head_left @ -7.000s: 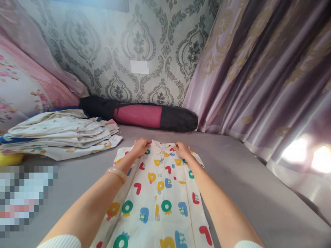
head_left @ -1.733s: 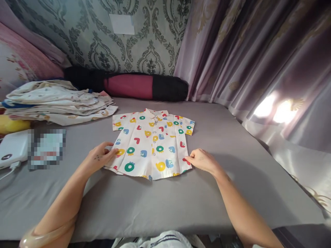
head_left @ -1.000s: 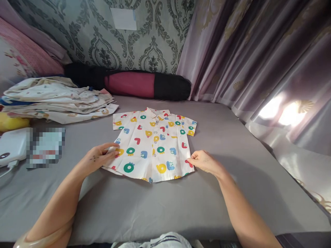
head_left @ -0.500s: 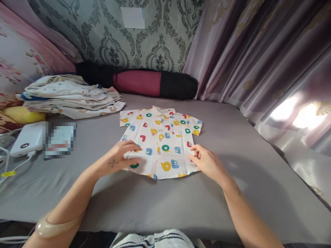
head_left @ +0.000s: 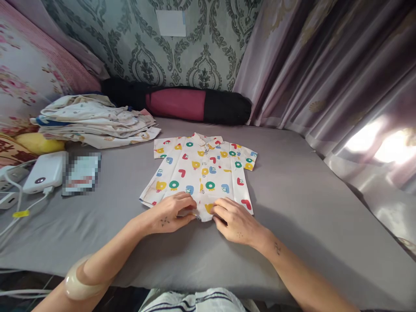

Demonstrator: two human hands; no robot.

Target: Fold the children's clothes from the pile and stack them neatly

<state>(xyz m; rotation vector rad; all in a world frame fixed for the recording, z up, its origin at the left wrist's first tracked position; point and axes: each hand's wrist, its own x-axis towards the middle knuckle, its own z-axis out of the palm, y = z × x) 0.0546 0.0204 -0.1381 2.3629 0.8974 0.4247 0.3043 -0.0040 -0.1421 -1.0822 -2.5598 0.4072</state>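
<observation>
A small short-sleeved shirt (head_left: pixel 198 173), white with red, green, blue and yellow shapes, lies spread face up, its collar pointing away from me. My left hand (head_left: pixel 175 212) pinches the bottom hem just left of the button line. On the other side of the buttons, my right hand (head_left: pixel 232 219) has its thumb and fingers closed on the same hem. A short stretch of hem shows between the two hands. The cloth beneath my fingers is hidden.
A pile of folded clothes (head_left: pixel 97 121) lies at the back left. Nearer are a white power bank (head_left: pixel 45 173) with cables and a blurred packet (head_left: pixel 81 174). A black and maroon roll (head_left: pixel 175 104) lies along the wall; curtains (head_left: pixel 308 86) hang at right.
Both hands have moved inward from the shirt's sides to the middle of its bottom hem and now grip it there. The lower left corner of the shirt has come into view.
</observation>
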